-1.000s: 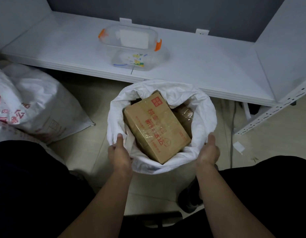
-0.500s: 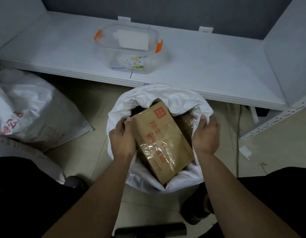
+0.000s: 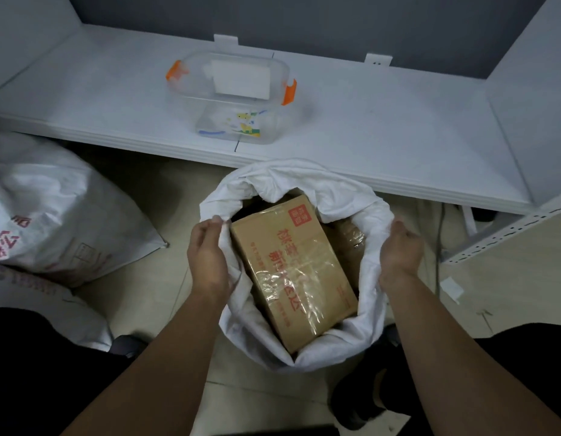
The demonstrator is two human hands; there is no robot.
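Left hand (image 3: 207,256): curled, with thumb and fingers pinching the left rim of the white woven sack (image 3: 304,180).
Right hand (image 3: 400,250): closed over the sack's right rim, fingertips hidden in the fabric.
Sack: stood on the floor between the two hands, with its mouth pulled wide.
Brown cardboard box with red print and clear tape (image 3: 291,269): lay tilted inside the sack between the hands, touching neither.
Brownish wrapped parcel (image 3: 351,237): sat beside the box, toward the right hand, and was partly hidden.
Clear plastic tub with orange latches (image 3: 235,99): stood beyond the hands on the white shelf (image 3: 398,136).
Printed white sack (image 3: 53,221): lay well left of the left hand.
Risk, rim: the thin pinch at the left could slip, letting the mouth fold shut over the box.
Risk, lift: the glossy tape looked slippery, and the box filled most of the opening, so its corners could snag the fabric and drag the sack up.
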